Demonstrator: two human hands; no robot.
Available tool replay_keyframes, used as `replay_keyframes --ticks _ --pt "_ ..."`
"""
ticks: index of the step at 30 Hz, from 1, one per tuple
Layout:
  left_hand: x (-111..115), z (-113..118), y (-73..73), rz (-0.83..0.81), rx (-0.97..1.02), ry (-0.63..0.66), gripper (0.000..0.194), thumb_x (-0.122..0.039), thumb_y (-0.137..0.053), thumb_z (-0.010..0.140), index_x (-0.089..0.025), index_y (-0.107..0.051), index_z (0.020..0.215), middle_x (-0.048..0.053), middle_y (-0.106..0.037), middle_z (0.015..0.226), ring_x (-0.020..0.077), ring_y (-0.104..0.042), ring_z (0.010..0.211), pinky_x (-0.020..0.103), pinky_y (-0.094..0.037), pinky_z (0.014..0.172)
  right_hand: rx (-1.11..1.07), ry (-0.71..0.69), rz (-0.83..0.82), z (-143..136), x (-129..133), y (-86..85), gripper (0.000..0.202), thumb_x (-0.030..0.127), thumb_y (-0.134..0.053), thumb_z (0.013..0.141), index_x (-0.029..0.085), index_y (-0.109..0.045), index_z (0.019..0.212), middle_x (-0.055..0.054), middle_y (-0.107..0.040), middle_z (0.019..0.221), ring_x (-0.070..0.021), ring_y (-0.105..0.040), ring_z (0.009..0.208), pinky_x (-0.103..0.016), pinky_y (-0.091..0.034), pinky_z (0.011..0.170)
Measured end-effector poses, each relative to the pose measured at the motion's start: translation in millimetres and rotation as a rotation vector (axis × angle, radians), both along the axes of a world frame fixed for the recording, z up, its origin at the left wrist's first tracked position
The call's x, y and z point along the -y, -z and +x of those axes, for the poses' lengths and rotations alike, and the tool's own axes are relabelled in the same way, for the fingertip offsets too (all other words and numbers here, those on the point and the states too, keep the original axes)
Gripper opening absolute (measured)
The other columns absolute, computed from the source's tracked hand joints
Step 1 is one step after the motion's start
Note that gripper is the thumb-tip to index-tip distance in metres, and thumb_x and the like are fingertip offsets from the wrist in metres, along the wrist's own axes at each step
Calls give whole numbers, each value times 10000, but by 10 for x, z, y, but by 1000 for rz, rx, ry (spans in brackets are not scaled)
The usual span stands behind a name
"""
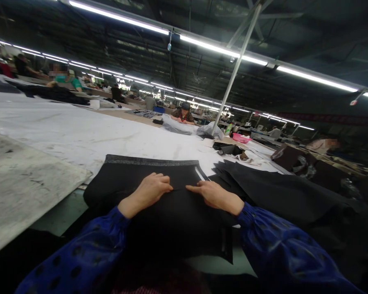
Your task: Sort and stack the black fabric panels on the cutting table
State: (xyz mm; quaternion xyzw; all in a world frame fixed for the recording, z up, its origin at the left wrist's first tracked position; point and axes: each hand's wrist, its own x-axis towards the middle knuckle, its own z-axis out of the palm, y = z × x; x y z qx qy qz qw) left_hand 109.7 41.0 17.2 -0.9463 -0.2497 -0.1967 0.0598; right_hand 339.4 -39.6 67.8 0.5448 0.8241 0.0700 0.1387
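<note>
A black fabric piece (pixel 171 220) with a grey speckled strip along its far edge lies over the near edge of the white table (pixel 110 134). My left hand (pixel 150 190) rests on its middle, fingers curled and thumb against them, pinching at a small crease in the cloth. To the right, my right hand (pixel 213 193) lies on the same fabric, index finger stretched toward the left hand and the other fingers bent under. A white strip (pixel 199 173) shows beside the fabric's far right corner.
More black fabric (pixel 282 192) is piled at the right. A stained pale board (pixel 24 183) lies at the left. A metal pole (pixel 233 77), a pink basin (pixel 241 138) and a person (pixel 184 114) are farther back.
</note>
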Motion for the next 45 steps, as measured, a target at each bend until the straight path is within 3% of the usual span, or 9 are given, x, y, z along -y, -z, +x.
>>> replay_keyframes --ticks 4,10,16,20,25,29,34,39,45 --pt "-15 -106 2 6 2 11 274 -201 -443 923 -272 -706 958 6 -638 903 147 -542 799 283 -360 728 162 61 -96 -197 -49 -125 725 60 -425 825 367 -258 1460 -117 -629 938 -234 -620 803 -309 -430 647" --pt "18 -337 49 30 68 21 254 -169 -450 909 -237 -693 938 17 -624 867 146 -547 784 275 -381 713 182 -143 145 -363 -113 -136 407 167 -546 821 295 -626 1199 -133 -587 1142 -317 -460 1134 -494 -334 954" --pt "100 -343 29 162 8 21 249 -74 -515 837 -227 -685 935 23 -616 857 171 -545 826 308 -371 718 129 -123 -28 -540 -76 -161 461 72 -459 830 141 -551 1276 -155 -577 1121 -220 -558 998 -321 -436 854" --pt "80 -424 25 76 48 12 238 -123 -496 870 -237 -688 951 16 -624 869 164 -558 814 298 -391 723 139 -92 -20 -684 -37 -193 585 64 -379 871 249 -377 1426 -142 -590 1100 -225 -612 936 -326 -460 784" --pt "52 -867 74 -85 209 -9 225 -188 -475 905 -219 -695 943 13 -645 881 132 -571 811 247 -412 739 214 -80 -59 -837 -10 -249 599 73 -353 895 268 -307 1459 -151 -621 1074 -259 -637 922 -339 -473 738" --pt "116 -1108 91 60 142 -16 276 -106 -445 887 -225 -685 957 23 -637 880 154 -541 809 298 -387 772 232 -64 -75 -945 -32 -263 569 76 -356 895 242 -352 1440 -147 -630 1055 -272 -630 934 -372 -481 761" --pt "149 -1109 94 191 53 -42 330 -26 -444 836 -227 -674 961 32 -629 899 173 -501 812 321 -354 728 168 -149 -44 -1102 -41 -172 479 70 -384 874 113 -478 1341 -194 -526 1234 -265 -553 1095 -344 -483 846" --pt "168 -1313 73 112 116 -18 325 -64 -414 882 -236 -676 968 25 -637 916 161 -500 809 304 -375 747 149 -190 -27 -1183 -64 -142 590 71 -358 885 218 -313 1455 -182 -569 1168 -275 -612 985 -404 -505 795" --pt "269 -1603 68 76 139 -64 317 -94 -400 902 -226 -672 996 33 -647 948 174 -510 848 313 -401 778 221 -96 -195 -1463 -113 -387 717 33 -380 867 387 -207 1466 -105 -639 1056 -256 -640 924 -346 -496 707"
